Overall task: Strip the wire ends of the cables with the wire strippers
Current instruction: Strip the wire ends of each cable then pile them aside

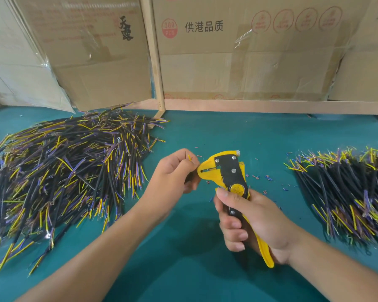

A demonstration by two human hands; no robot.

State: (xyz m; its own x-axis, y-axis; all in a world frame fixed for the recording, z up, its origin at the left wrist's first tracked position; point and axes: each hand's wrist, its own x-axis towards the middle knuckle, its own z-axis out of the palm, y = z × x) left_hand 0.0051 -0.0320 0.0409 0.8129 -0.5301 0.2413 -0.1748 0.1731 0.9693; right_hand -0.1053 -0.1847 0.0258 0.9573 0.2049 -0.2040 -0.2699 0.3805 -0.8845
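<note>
Cardboard backs the bench (205, 138); left hand (175, 171) pinches a wire (189, 158) into the stripper (225, 171) mouth, right hand (253, 221) gripping handles.

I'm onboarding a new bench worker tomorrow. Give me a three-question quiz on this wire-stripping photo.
1. True or false: the right hand grips the wire stripper by its handles.
2. What is the left hand pinching at the tool's mouth?
3. Which heap is larger: A) the cable pile on the left, B) the cable pile on the right?

Key: 1 true; 2 a cable, one yellow wire sticking up; 3 A.
</note>
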